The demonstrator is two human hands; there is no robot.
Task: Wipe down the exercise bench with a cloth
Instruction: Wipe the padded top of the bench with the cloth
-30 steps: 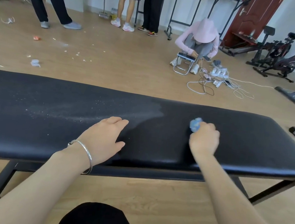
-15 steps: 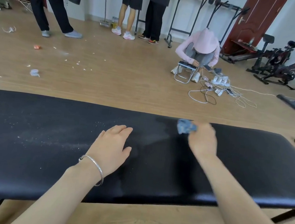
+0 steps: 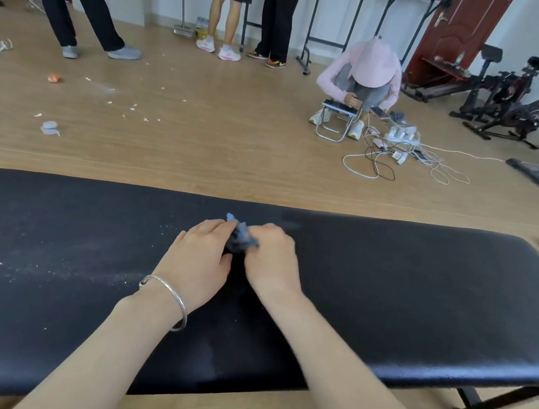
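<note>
A long black padded exercise bench (image 3: 403, 288) runs across the view in front of me. Pale dust and crumbs speckle its left half; the right half looks darker and cleaner. A small crumpled blue cloth (image 3: 240, 234) sits near the middle of the pad. My right hand (image 3: 271, 259) grips the cloth from the right. My left hand (image 3: 202, 257), with a silver bangle on its wrist, touches the cloth from the left, fingers curled onto it. Most of the cloth is hidden between the two hands.
Beyond the bench is wood floor with scattered litter (image 3: 50, 128). A person in pink (image 3: 365, 76) crouches by a small stool (image 3: 336, 120) and tangled cables (image 3: 403, 156). Several people stand at the back. Exercise bikes (image 3: 511, 105) stand at the right.
My right hand has moved the cloth leftward along the pad. My left hand has lifted off its flat rest and come right to meet the cloth.
</note>
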